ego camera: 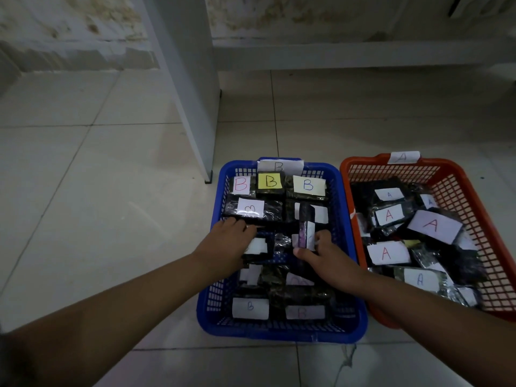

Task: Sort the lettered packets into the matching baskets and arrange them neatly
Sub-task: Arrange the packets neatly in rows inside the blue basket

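Note:
A blue basket [346,247] tagged B holds several dark packets with B labels; three stand in a row at its far end [270,182]. An orange basket [474,208] tagged A to its right holds a loose heap of A-labelled packets [434,226]. Both my hands are inside the blue basket. My right hand [325,256] grips a dark packet [305,227] stood on edge, thumb on its near end. My left hand [227,241] lies palm down, fingers reaching under the near edge of a flat packet [252,209] with a sideways B label.
Both baskets sit on a pale tiled floor. A white table leg or panel [195,113] stands just beyond the blue basket's far left corner. A stained wall [335,26] runs along the back.

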`<state>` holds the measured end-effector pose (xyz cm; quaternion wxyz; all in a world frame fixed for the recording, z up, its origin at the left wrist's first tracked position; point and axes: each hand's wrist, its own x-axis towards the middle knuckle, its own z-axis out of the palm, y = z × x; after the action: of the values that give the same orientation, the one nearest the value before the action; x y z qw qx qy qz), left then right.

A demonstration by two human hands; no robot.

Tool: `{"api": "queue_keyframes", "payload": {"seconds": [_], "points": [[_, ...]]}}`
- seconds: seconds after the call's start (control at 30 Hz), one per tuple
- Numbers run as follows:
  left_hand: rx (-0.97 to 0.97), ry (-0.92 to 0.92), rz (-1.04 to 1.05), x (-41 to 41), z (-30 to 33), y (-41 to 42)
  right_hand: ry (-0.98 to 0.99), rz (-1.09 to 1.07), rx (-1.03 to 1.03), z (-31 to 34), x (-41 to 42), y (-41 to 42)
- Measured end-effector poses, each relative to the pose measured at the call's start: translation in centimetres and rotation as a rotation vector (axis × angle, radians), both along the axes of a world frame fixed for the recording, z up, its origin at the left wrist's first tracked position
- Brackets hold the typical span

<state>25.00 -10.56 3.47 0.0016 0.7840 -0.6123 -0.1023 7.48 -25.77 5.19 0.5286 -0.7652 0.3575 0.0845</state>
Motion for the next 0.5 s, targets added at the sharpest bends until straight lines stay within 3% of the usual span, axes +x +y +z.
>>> {"api": "queue_keyframes", "payload": {"seconds": [0.2, 0.5], "points": [[0.006, 0.07, -0.012, 0.8, 0.7, 0.4, -0.013, 0.029, -0.071, -0.4, 0.2, 0.3], [-0.062, 0.137, 0.009, 0.8, 0.2, 0.0, -0.204, -0.314, -0.133, 2.2, -0.5, -1.8]]}}
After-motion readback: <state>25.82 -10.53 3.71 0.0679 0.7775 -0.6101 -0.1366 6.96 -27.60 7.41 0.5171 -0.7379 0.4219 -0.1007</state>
